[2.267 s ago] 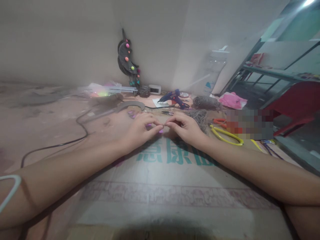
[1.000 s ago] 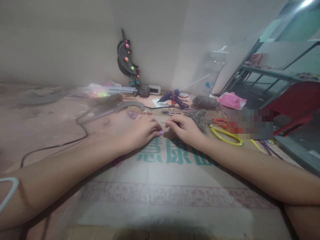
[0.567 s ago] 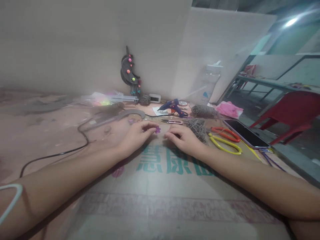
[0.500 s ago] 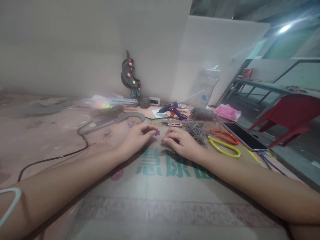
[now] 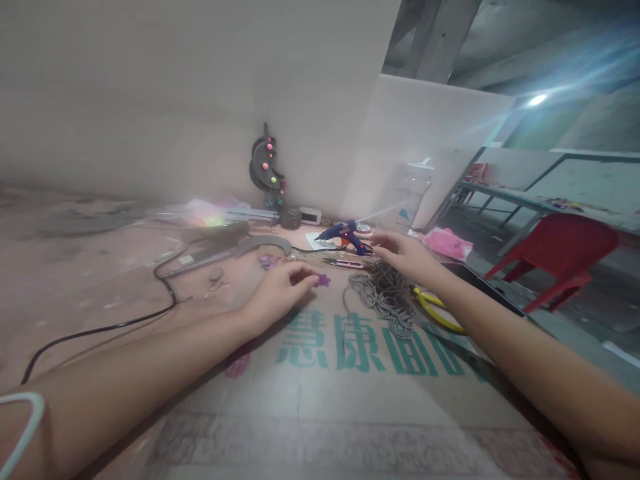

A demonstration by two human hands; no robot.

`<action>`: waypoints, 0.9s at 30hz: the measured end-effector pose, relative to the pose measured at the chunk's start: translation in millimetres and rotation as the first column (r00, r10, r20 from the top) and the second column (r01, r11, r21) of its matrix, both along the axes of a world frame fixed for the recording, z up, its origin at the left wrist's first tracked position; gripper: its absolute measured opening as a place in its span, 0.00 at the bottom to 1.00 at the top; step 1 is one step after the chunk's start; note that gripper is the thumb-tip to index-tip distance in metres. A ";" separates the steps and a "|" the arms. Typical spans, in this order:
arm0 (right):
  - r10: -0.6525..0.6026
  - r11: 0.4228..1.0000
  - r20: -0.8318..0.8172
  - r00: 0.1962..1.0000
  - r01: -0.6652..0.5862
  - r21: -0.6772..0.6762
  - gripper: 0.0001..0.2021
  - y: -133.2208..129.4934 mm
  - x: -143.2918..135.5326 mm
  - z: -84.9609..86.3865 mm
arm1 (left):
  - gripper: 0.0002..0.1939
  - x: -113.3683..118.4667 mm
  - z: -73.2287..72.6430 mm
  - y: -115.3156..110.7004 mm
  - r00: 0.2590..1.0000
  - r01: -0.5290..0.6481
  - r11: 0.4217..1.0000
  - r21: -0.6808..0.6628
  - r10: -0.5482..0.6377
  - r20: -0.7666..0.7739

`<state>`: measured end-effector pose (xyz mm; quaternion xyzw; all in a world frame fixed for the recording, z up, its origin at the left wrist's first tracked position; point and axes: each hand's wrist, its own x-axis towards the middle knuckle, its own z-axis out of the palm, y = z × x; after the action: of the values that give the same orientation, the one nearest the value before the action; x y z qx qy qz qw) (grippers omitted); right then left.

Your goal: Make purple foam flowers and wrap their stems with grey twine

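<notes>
Pinched between the thumb and fingers of my left hand point(image 5: 285, 293) is a small purple flower point(image 5: 324, 280), held above the printed board. My right hand point(image 5: 407, 255) reaches forward over a loose pile of grey yarn point(image 5: 387, 293), fingers stretched and holding nothing I can see. Its fingertips are close to the handle of a blue glue gun point(image 5: 345, 233), which lies with its nozzle over a white paper. Whether they touch the handle I cannot tell. Thread snips point(image 5: 344, 263) lie between the glue gun and the yarn.
Yellow-handled pliers point(image 5: 437, 310) and a phone point(image 5: 485, 287) are partly under my right forearm. A water bottle point(image 5: 413, 197), pink cloth point(image 5: 449, 244) and moon-shaped decoration point(image 5: 265, 167) stand or lie at the back. A black cord point(image 5: 100, 328) crosses the left side.
My right hand has moved forward and right, away from the left hand, to near the glue gun, uncovering the yarn. My left hand still pinches the purple flower. The view has shifted slightly.
</notes>
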<state>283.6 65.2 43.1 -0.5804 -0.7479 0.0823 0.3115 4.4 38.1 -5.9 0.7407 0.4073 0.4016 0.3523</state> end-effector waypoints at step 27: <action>-0.074 0.965 0.119 0.990 0.101 -0.242 0.17 71.2 -17.7 12.8 | 0.09 0.6 -1.5 2.3 1.000 -0.014 0.999 0.046 0.015 -0.019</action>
<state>265.9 136.4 55.9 -0.6509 -0.7213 0.1293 0.1986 4.9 40.4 -7.4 0.7494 0.4068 0.4063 0.3284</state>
